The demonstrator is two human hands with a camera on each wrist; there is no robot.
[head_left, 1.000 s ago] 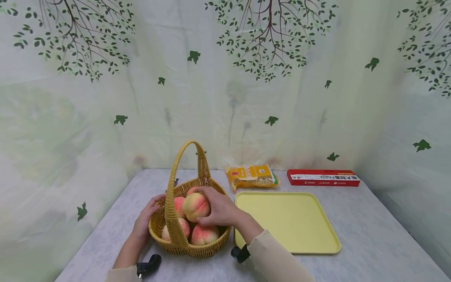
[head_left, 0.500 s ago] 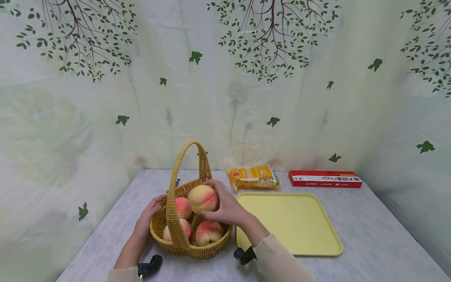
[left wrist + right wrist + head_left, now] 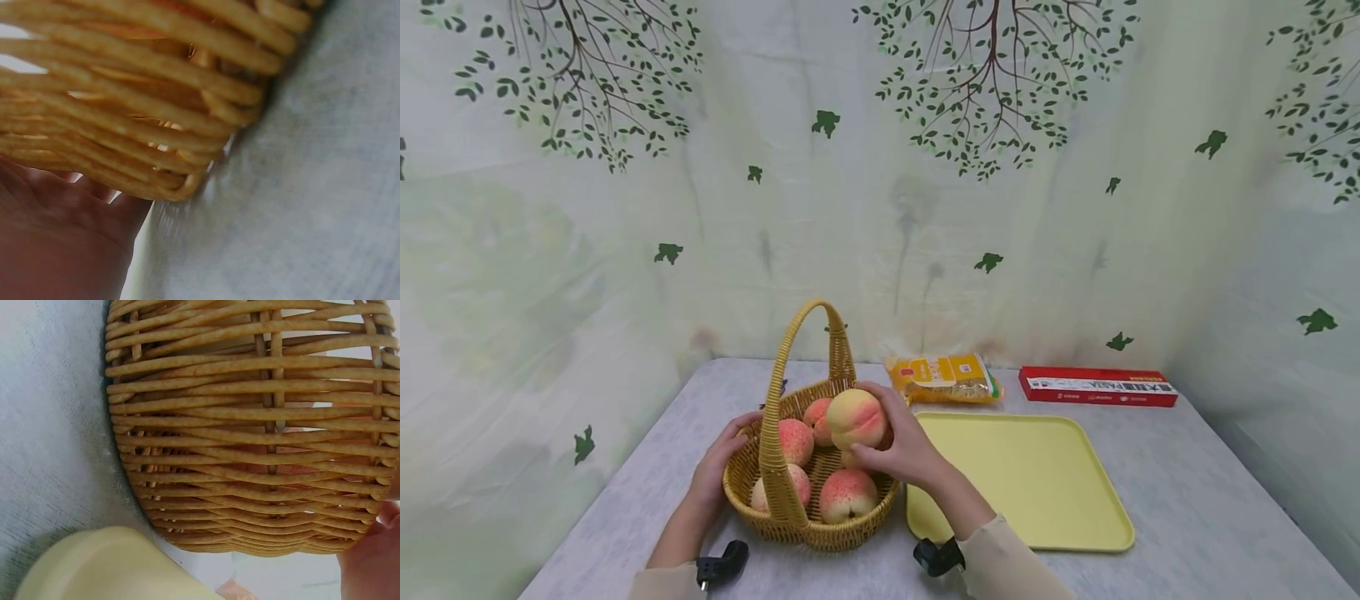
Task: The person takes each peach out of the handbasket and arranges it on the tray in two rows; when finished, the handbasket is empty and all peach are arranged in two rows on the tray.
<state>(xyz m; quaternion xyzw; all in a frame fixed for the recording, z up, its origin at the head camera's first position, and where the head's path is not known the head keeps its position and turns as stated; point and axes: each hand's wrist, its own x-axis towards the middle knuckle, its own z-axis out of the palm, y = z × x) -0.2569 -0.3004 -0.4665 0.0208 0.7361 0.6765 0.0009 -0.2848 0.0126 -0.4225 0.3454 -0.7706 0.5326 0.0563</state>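
Note:
In the head view, a woven wicker basket (image 3: pixel 820 533) with a tall arched handle (image 3: pixel 781 487) stands left of centre. Inside it lie several pink-and-cream peaches (image 3: pixel 848 496). My right hand (image 3: pixel 910 446) grips a yellow-and-pink peach (image 3: pixel 855 418) above the basket's right side, thumb in front and fingers behind it. At the basket's left rim, my left hand (image 3: pixel 718 462) holds on, with its fingertips over the edge. The left wrist view has the palm (image 3: pixel 56 237) beside the wicker wall (image 3: pixel 137 106). In the right wrist view the basket's side (image 3: pixel 250 437) hides the held peach.
A yellow tray (image 3: pixel 1018 483) lies directly right of the basket. Behind it are an orange plastic food bag (image 3: pixel 943 379) and a long red pasta box (image 3: pixel 1097 387). A leaf-patterned curtain (image 3: pixel 880 208) hangs behind the grey table (image 3: pixel 1195 517).
My right hand has lifted the peach and moved it rightward, from among the other peaches to the basket's right side. Another peach at the back is uncovered. The left hand stays on the rim.

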